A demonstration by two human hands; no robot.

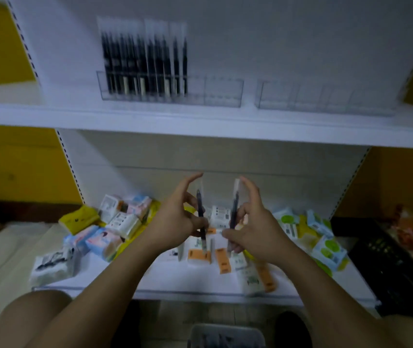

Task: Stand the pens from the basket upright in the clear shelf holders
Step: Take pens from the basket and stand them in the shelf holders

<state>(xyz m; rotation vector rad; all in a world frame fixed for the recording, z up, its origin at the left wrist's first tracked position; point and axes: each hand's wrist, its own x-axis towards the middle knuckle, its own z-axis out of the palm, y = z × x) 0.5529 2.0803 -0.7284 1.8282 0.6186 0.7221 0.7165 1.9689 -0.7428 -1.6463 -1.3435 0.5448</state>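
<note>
Basket (228,336) by my knees, left hand (175,222) pinching one sleeved pen (201,217), right hand (253,227) gripping a second pen (234,212), both upright over lower-shelf packets (122,222); farther up, left clear holder (223,94) carries a pen row (145,61), right clear holder (326,99) beside it.

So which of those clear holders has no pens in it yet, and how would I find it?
Look at the white upper shelf, above the one strewn with small packets. Two clear holders sit on it side by side; it is the right holder. Its left neighbour holds a row of dark pens standing upright, while this one looks empty.
</note>
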